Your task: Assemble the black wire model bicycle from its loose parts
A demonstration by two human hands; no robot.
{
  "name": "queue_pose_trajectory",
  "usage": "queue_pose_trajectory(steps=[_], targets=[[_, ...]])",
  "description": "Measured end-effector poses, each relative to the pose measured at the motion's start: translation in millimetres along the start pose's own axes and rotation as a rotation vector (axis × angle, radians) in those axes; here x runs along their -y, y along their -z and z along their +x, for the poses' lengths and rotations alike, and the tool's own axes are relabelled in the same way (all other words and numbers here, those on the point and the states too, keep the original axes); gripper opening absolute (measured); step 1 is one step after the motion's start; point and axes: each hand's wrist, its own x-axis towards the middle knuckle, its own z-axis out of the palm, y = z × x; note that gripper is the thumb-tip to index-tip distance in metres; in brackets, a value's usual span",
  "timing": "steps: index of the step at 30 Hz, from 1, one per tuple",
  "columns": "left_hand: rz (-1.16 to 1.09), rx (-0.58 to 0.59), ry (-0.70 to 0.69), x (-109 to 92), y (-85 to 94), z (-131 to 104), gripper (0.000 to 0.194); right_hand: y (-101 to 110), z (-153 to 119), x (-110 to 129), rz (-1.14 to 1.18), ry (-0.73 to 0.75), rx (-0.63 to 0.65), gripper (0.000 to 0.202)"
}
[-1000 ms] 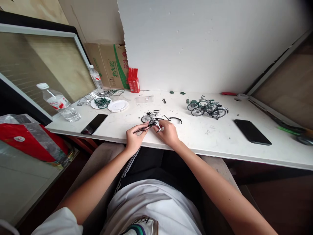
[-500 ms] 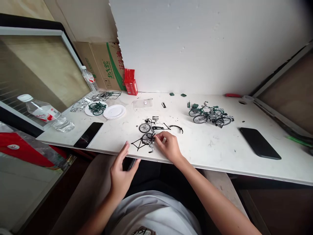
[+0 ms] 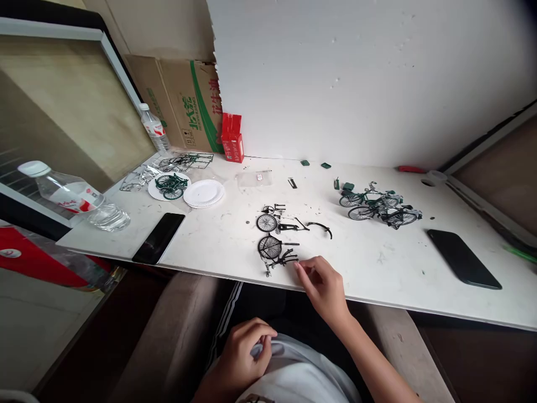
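My right hand point(image 3: 323, 282) is at the table's front edge. Its thumb and forefinger pinch the end of a thin black toy bicycle part point(image 3: 287, 258). Beside that part lie a black spoked wheel point(image 3: 269, 246) and silver handlebars point(image 3: 267, 267). Farther back are a second wheel point(image 3: 266, 223), a black chain-guard piece point(image 3: 287, 227) and a curved black mudguard point(image 3: 321, 226). My left hand point(image 3: 247, 347) rests on my lap against the light shirt. Its fingers are curled, and no object shows in them.
Assembled toy bicycles point(image 3: 377, 207) stand at right, near a black phone point(image 3: 464, 257). Another phone point(image 3: 158, 238) lies at left by a water bottle point(image 3: 78, 196). Paper plates point(image 3: 204, 193), green bicycle parts point(image 3: 172, 186), a red box point(image 3: 232, 137) and a carton point(image 3: 180, 106) are farther back.
My left hand has dropped from the table edge to my lap and curled. My right hand has moved right and toward me. The black triangular frame no longer lies left of the wheel.
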Motion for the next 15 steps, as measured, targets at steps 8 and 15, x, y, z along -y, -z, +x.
queue_pose_trajectory(steps=[8, 15], targets=[[0.035, 0.029, 0.009, -7, 13.6, -2, 0.027, -9, -14, -13, -0.225, 0.353, -0.043, 0.022], [0.06, -0.067, -0.11, -7, 27.0, 3, 0.032, -10, -21, -18, -0.235, 0.404, -0.053, 0.033]])
